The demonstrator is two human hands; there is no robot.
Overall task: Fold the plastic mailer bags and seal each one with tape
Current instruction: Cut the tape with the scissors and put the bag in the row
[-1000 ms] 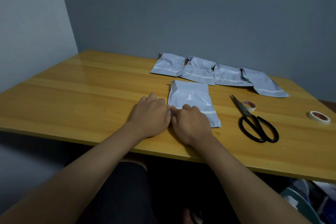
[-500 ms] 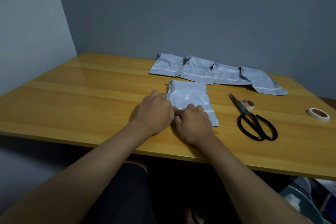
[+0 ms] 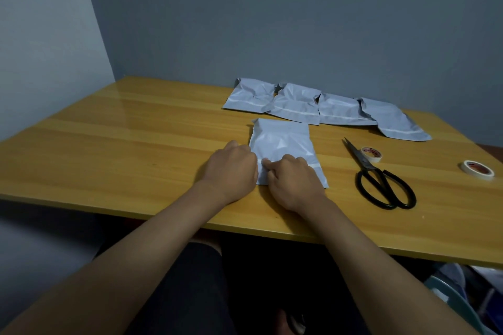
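Head view: both forearms reach over the near edge of the wooden table. Left hand & right hand sit knuckle to knuckle at the near-left corner of a grey mailer bag lying flat; fingers of both curled, pinching the bag's near edge. Right of it: black scissors, blades pointing away, w/ a tape roll just beside the blades, 2nd tape roll further right. Farther back, row of four more bags near the wall, overlapping.
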